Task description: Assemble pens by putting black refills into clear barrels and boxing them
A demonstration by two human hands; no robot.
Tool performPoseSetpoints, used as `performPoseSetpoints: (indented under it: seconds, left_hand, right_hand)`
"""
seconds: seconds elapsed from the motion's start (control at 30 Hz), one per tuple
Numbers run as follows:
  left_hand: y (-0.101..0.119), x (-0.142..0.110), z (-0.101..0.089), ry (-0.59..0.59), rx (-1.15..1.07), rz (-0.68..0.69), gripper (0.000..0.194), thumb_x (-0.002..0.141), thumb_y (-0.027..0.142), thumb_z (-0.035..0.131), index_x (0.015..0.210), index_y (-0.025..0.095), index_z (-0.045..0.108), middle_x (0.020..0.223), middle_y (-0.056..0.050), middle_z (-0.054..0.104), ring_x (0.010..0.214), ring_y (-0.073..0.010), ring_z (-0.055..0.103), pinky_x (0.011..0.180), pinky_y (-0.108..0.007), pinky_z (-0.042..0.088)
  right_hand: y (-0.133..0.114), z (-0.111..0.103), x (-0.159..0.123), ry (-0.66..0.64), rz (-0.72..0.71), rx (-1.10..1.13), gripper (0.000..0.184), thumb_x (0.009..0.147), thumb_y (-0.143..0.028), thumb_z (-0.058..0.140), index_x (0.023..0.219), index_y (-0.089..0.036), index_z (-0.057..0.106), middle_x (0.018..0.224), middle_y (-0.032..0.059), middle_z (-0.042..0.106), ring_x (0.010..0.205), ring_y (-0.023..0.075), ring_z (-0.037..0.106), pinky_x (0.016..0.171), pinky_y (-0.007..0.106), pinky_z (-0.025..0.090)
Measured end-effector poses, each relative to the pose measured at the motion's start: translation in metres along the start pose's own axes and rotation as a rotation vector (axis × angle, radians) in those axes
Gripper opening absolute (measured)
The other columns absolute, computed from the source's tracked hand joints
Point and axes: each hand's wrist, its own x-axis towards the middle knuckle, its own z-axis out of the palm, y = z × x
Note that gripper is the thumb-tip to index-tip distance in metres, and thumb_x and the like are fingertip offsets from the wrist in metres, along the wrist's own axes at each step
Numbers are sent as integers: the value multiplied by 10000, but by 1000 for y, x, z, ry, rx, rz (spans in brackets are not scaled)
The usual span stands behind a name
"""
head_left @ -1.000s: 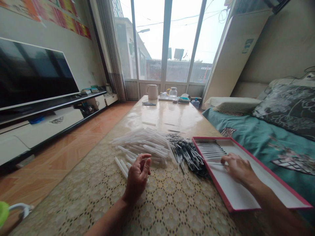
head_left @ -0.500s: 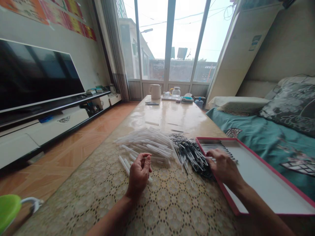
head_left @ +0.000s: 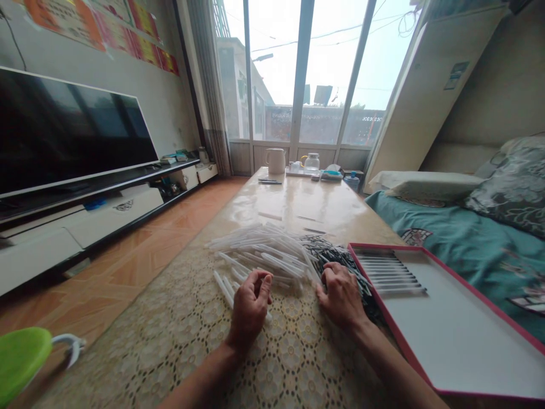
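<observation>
My left hand (head_left: 251, 307) is above the tablecloth at the near edge of a pile of clear white plastic pen barrels (head_left: 272, 250). Its thumb and fingers are pressed together; whatever they hold is hidden. A whitish barrel end shows just below that hand. My right hand (head_left: 342, 294) lies over a heap of black-and-white pen refills (head_left: 321, 247), thumb apart from the bent fingers, whose tips are partly hidden. To its right, a shallow white box with a red rim (head_left: 409, 352) contains a row of assembled pens (head_left: 389, 270) along its far left side.
A few loose refills (head_left: 314, 231) lie beyond the piles. At the table's far end stand a beige kettle (head_left: 276, 161), a glass jug (head_left: 312, 163) and a tissue pack (head_left: 331, 173). A bed or couch (head_left: 460, 238) borders the right, a green stool (head_left: 25, 360) the lower left.
My right hand has moved left from the pens in the box to the refill heap. The row of pens now shows fully. My left hand stays nearly in place; the view has shifted slightly.
</observation>
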Motion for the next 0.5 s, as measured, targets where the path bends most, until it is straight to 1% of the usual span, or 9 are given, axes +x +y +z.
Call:
performPoseSetpoints:
  seconds: [0.1, 0.17, 0.27, 0.33, 0.37, 0.43, 0.5]
  left_hand:
    - [2, 0, 2, -51, -69, -56, 282, 787, 443, 572, 837, 167, 595, 511, 47, 526, 380, -89, 465, 375, -199, 343]
    - [3, 1, 3, -125, -174, -119, 315, 754, 438, 617, 881, 150, 601, 557, 33, 561, 399, -94, 496, 381, -207, 378]
    - [4, 3, 5, -231, -373, -226, 439, 693, 403, 694, 1017, 126, 592, 648, 0, 617, 465, -109, 555, 438, -234, 448]
    - [4, 4, 6, -264, -475, -289, 498, 668, 376, 727, 1076, 130, 582, 678, -11, 637, 482, -106, 565, 455, -231, 454]
    - [3, 4, 5, -272, -512, -313, 492, 662, 368, 735, 1069, 133, 591, 680, -12, 641, 482, -101, 561, 452, -222, 446]
    - [3, 4, 5, -276, -563, -348, 419, 658, 356, 745, 993, 131, 630, 674, -13, 640, 484, -88, 549, 451, -205, 434]
    - [3, 4, 3, -250, -595, -361, 331, 663, 342, 747, 892, 121, 657, 665, -11, 631, 493, -75, 538, 461, -191, 428]
  right_hand:
    - [3, -2, -2, 113, 8, 85, 26, 776, -192, 547, 792, -174, 555, 1037, 116, 575, 1004, 252, 505, 834, 355, 379]
    - [-1, -6, -5, 142, -45, 179, 45, 814, -199, 521, 834, -178, 555, 1000, 100, 584, 950, 231, 523, 817, 340, 388]
    - [-15, -13, -10, 78, -159, 301, 82, 865, -188, 479, 868, -194, 561, 878, 50, 602, 833, 195, 541, 771, 314, 385]
    - [-26, -17, -13, 35, -231, 333, 104, 881, -173, 467, 861, -201, 565, 839, 34, 604, 815, 187, 539, 768, 308, 373]
    - [-31, -18, -14, 22, -263, 341, 114, 887, -167, 461, 857, -202, 566, 836, 32, 606, 820, 186, 538, 774, 307, 367]
    - [-36, -20, -15, -1, -318, 354, 112, 894, -181, 464, 862, -203, 568, 835, 29, 609, 820, 183, 535, 777, 304, 362]
    - [-34, -21, -13, -6, -318, 356, 98, 896, -233, 480, 876, -203, 571, 851, 33, 610, 817, 184, 533, 773, 303, 361]
